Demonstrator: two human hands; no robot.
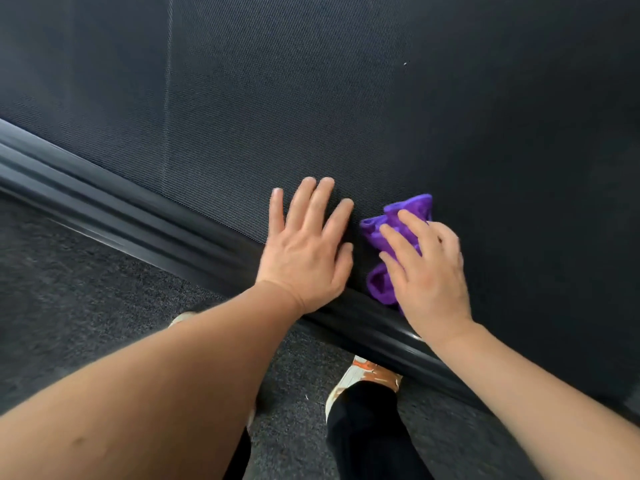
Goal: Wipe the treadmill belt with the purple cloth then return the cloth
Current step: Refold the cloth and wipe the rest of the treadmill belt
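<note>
The dark textured treadmill belt (311, 98) fills the upper part of the head view. A crumpled purple cloth (391, 223) lies on the belt near its front edge. My right hand (429, 268) presses down on the cloth, fingers spread over it and covering much of it. My left hand (308, 247) rests flat on the belt just left of the cloth, fingers apart, palm partly over the side rail, holding nothing.
A glossy black side rail (138, 216) runs diagonally from the left edge down to the lower right. Below it is dark grey carpet (69, 289). My feet in white and orange shoes (367, 375) and black trousers stand on the carpet close to the rail.
</note>
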